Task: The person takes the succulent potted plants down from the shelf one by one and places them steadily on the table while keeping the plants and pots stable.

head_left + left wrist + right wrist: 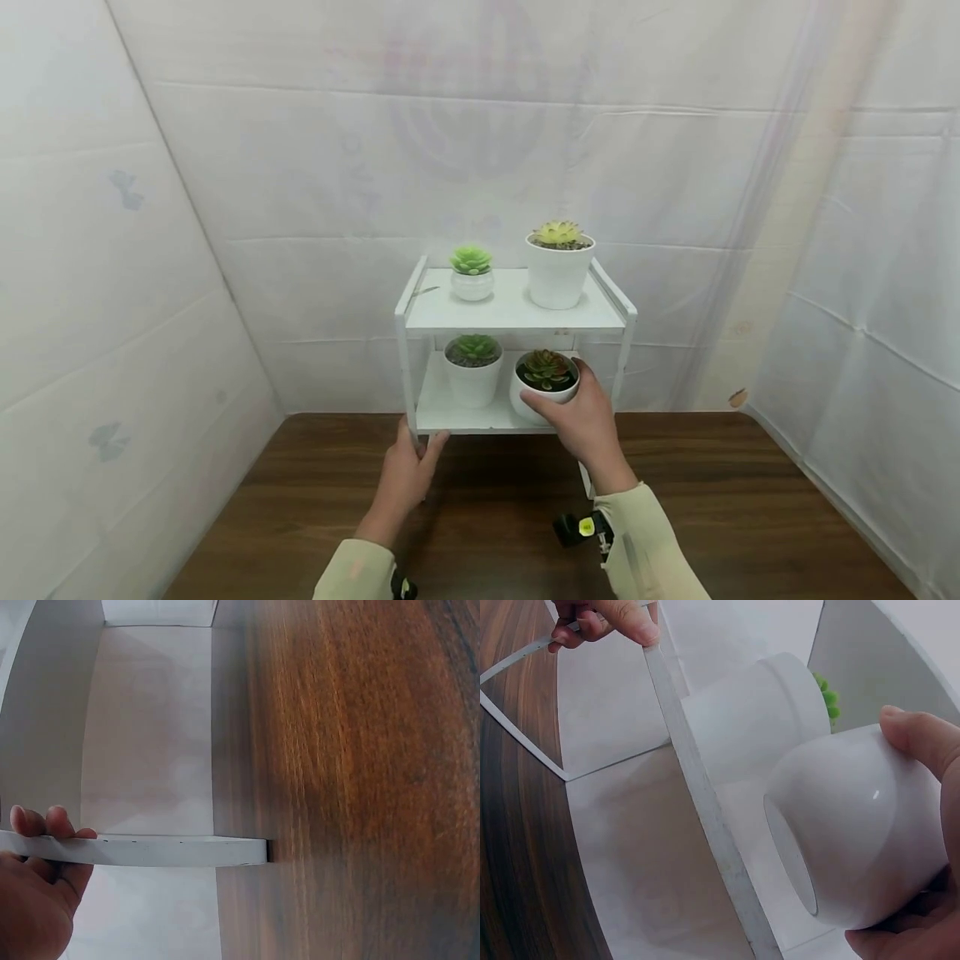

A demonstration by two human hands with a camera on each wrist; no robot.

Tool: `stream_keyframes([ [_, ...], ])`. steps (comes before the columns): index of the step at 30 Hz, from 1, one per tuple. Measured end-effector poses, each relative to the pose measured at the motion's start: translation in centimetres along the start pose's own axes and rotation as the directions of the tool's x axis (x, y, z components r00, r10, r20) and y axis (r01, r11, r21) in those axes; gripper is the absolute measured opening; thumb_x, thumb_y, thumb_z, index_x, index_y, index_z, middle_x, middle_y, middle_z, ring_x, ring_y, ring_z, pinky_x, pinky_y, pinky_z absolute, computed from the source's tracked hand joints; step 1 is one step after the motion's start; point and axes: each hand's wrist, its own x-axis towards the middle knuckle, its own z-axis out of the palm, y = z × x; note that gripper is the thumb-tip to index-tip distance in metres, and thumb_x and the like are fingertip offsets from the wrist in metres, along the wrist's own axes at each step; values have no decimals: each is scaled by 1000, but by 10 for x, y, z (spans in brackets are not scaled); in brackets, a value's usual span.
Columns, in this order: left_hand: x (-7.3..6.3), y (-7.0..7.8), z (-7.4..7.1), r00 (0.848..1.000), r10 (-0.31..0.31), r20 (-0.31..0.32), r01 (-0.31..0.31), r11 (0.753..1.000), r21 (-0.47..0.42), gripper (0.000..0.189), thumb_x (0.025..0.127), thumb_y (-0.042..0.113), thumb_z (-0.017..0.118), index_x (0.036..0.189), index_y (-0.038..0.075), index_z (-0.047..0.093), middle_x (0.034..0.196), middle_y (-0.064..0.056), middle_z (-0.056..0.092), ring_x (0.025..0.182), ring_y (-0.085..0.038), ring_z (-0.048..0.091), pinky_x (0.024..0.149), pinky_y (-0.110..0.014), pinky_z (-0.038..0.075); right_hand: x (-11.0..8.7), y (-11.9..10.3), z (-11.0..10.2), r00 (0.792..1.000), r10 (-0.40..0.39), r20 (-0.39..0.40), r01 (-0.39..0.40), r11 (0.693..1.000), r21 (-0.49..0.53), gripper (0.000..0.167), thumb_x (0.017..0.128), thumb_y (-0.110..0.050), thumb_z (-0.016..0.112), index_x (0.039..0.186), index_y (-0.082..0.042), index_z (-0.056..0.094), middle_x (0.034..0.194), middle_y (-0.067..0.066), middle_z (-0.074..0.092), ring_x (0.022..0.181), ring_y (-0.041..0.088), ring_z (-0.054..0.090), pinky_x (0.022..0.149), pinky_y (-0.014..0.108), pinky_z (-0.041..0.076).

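Note:
My right hand [588, 421] grips a round white pot [855, 825] that holds a reddish-green succulent [547, 370]. Thumb and fingers wrap its sides, at the right front of the lower board [427, 417] of a white two-tier shelf. In the right wrist view the pot's underside shows, close over that board. Beside it on the same board stands a white pot with a green succulent [473, 375]. Low on the left, my left hand [405, 471] holds the shelf's front left leg [180, 851], its fingers curled round it just under the lower board.
On the upper board [502, 312] are a small white pot with a bright green succulent [472, 275] and a larger white pot with a yellow-green one [558, 271]. The shelf stands on a dark wooden table [300, 500], with white sheeting [315, 167] behind and at both sides.

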Motion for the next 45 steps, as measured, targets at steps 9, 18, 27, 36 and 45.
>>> stream_keyframes([
  [9,2,1,1,1000,-14,-4,15,1000,16,71,92,57,54,142,12,32,73,-4,50,63,-14,46,57,-28,41,-7,-1,-6,1000,7,6,-7,1000,-2,100,72,-60,77,148,-12,34,133,12,55,118,30,56,94,50,46],
  [18,3,1,1,1000,-29,-10,29,998,49,71,92,59,53,142,13,32,88,-8,61,72,-16,53,64,-31,46,-13,-3,-14,999,27,22,-27,1000,-4,100,71,-61,78,148,-14,34,133,13,56,117,31,57,93,50,48],
  [27,4,0,0,1000,-12,-5,13,999,46,72,92,60,51,142,13,31,79,-5,54,67,-15,49,61,-29,43,-22,-3,-25,997,45,58,-44,999,-13,104,69,-65,76,149,-15,33,135,12,55,117,29,57,92,48,50],
  [36,2,0,-1,999,-49,17,49,999,-3,70,92,59,52,143,17,30,71,-4,52,53,-15,50,51,-29,46,-28,1,-36,996,45,78,-43,999,-29,102,69,-65,77,149,-18,34,137,10,55,119,28,56,93,47,49],
  [45,2,-3,2,998,-48,26,48,999,1,74,90,61,53,142,13,30,68,-5,48,53,-14,47,52,-29,43,-38,13,-47,992,57,113,-53,998,-39,98,69,-64,77,147,-22,35,134,8,57,116,25,57,91,44,50],
])
